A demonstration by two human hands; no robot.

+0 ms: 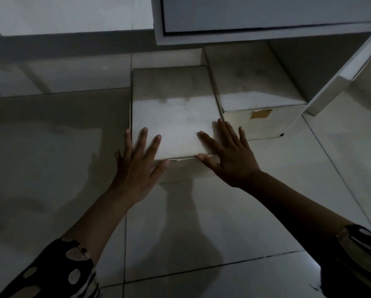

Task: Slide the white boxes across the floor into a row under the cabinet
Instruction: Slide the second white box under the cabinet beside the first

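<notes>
A white box (171,108) lies on the tiled floor in the middle, its far end near the cabinet (266,18) above. My left hand (137,164) rests flat on its near left corner, fingers spread. My right hand (227,153) lies flat on its near right corner, thumb along the front edge. Touching this box on the right stands a second white box (251,80) with a brown tape patch on its front; it sits farther back, partly under the cabinet.
A large flat grey panel (57,151) lies on the floor to the left, against the middle box. A white cabinet side panel (348,72) slants down at the right. The tiled floor (223,233) stretches toward me.
</notes>
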